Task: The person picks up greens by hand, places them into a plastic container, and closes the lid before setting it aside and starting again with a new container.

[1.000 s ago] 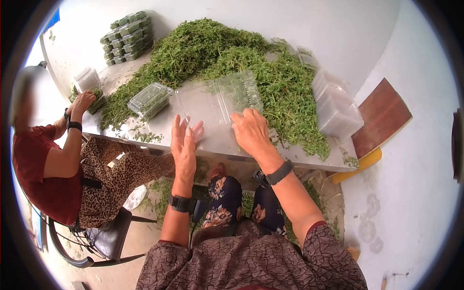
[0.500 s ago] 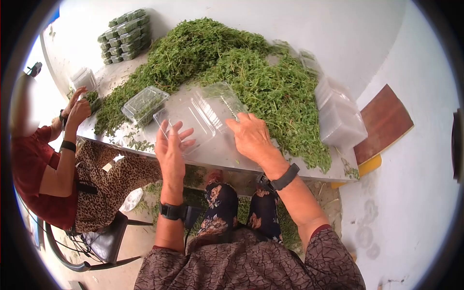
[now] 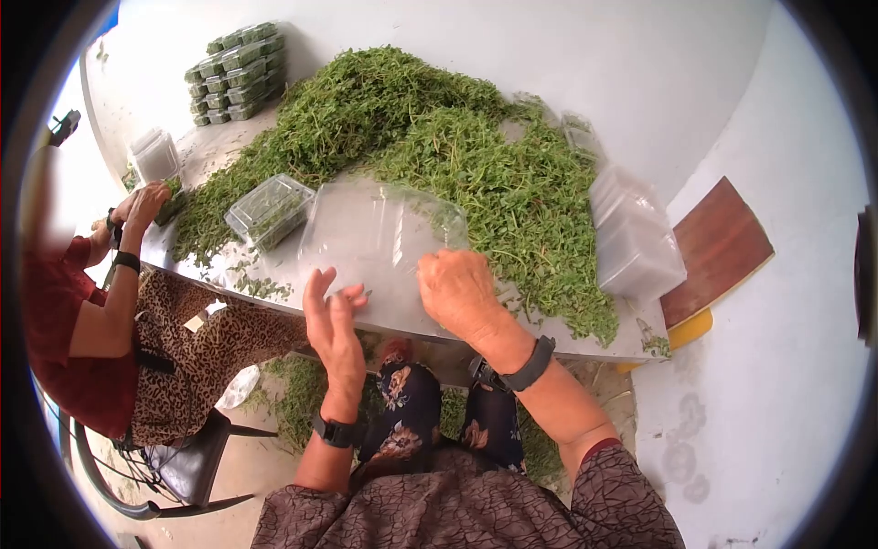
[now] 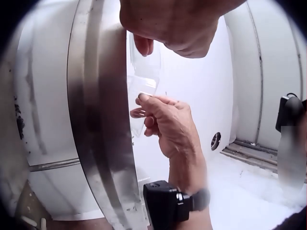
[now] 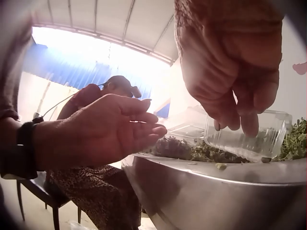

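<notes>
An empty-looking clear plastic container (image 3: 352, 229) lies opened out near the table's front edge. My right hand (image 3: 462, 293) is at its near right side, fingers curled and pinching its edge; in the right wrist view the fingers (image 5: 230, 108) point down in front of the clear container (image 5: 244, 136). In the left wrist view, the thumb and fingers of the right hand (image 4: 170, 127) meet beside the clear plastic. My left hand (image 3: 337, 334) is held palm inward at the front edge, fingers loosely bent, holding nothing visible. A lidded container with greens (image 3: 270, 210) sits to the left.
Loose greens (image 3: 384, 110) are heaped along the table (image 3: 215, 137). Filled boxes (image 3: 242, 73) are stacked at back left, and nested clear containers (image 3: 636, 238) stand at right. At far left a seated person (image 3: 91, 320) handles greens beside more empty containers (image 3: 154, 156).
The clear container has turned and now lies broadside behind my hands. Both hands appear lower in the head view. The right fingers have curled in more; the seated person's hands have come together again.
</notes>
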### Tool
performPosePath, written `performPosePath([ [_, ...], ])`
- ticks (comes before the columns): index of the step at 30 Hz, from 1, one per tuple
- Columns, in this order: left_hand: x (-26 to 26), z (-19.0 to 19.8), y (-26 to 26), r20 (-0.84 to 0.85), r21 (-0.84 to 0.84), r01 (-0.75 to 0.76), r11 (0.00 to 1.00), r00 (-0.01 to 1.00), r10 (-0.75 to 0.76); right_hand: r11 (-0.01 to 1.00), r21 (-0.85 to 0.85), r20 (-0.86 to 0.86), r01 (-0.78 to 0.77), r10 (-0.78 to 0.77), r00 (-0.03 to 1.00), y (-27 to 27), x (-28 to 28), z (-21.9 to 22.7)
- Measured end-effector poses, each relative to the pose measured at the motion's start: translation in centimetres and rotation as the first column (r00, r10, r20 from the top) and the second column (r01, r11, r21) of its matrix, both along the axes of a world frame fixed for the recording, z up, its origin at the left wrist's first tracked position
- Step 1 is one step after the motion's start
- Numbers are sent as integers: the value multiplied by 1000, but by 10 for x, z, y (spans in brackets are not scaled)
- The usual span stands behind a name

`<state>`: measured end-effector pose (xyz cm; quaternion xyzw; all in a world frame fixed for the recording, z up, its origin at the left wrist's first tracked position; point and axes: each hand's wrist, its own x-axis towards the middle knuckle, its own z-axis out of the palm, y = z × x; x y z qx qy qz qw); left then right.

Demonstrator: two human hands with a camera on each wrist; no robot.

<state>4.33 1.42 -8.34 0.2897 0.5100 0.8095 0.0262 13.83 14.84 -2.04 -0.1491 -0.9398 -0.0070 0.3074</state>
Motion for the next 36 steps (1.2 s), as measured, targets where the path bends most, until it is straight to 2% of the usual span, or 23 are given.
performPosePath([
  [1,6,1,-2,-77,-45,-63,997,995,60,1000,4,0,5,-5,1000,-1,0,-1],
  [2,5,0,0,-76,-41,-59,997,996,56,999,16,-12,-42,42,999,-2,0,-2],
  [3,4,0,1,-266,-52,-150,987,955,131,996,27,-22,-89,89,996,-4,1,-2],
  [4,4,0,3,-445,-45,-242,969,874,198,996,30,-19,-87,88,996,-6,1,0],
  [5,4,2,7,-516,-8,-331,944,810,280,995,-22,17,-101,102,995,-8,2,3],
  [6,6,6,7,-512,-5,-332,943,811,283,991,-73,51,-114,118,992,-10,3,7],
  [9,13,6,8,-677,-23,-472,881,656,333,982,-99,67,-159,166,984,-9,6,14],
  [10,11,1,11,-673,-21,-471,882,659,336,983,-95,71,-158,165,984,-8,7,15],
  [12,7,-6,16,-746,131,-539,832,499,441,970,-131,112,-204,218,969,-7,8,18],
  [16,-3,-3,16,-701,66,-647,760,512,497,970,-162,138,-182,205,969,-7,5,19],
  [18,1,1,14,-678,79,-655,751,517,523,961,-186,183,-205,238,954,-6,3,19],
  [22,7,18,13,-758,45,-597,801,502,417,950,-167,204,-262,293,934,-9,1,25],
  [24,11,12,13,-750,-69,-466,882,607,262,949,-209,275,-236,288,917,-13,2,29],
  [28,12,2,18,-731,-119,-437,891,646,219,941,-222,248,-254,307,919,-4,6,36],
  [29,13,1,17,-726,-193,-429,882,667,165,951,-210,237,-228,276,932,-2,8,42],
  [31,11,2,20,-720,-192,-424,885,673,166,961,-196,230,-196,240,943,9,14,54],
  [33,7,6,20,-714,-204,-425,882,681,163,996,-56,90,-71,76,993,30,22,70],
  [35,3,4,21,-693,-200,-411,889,701,169,991,-55,3,119,-119,993,56,28,81],
  [36,1,4,22,-676,-193,-401,896,716,175,974,-83,11,211,-210,978,72,31,83],
])
